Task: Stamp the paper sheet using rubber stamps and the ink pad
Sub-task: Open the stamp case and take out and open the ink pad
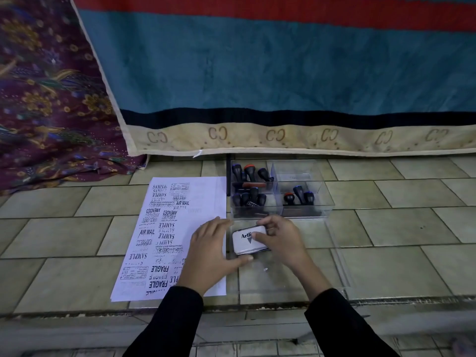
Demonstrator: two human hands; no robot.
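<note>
Both hands on closed ink pad [249, 239]: right hand [279, 237] fingers gripping lid, left hand [215, 247] fingers spread, bracing. I'd lift lid slowly; paper sheet [164, 238] at 9 o'clock.

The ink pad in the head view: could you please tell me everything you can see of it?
The ink pad is a small, flat, rounded-rectangle case with a white lid over a dark base; it looks like plastic or metal. The lid carries black lettering, partly hidden, and a dark triangle. It is closed and lies flat inside the large front section of the clear organiser tray, just right of the stamped paper sheet. The right hand grips it, thumb on the lid, while the left hand has its thumb at the near edge.
</note>
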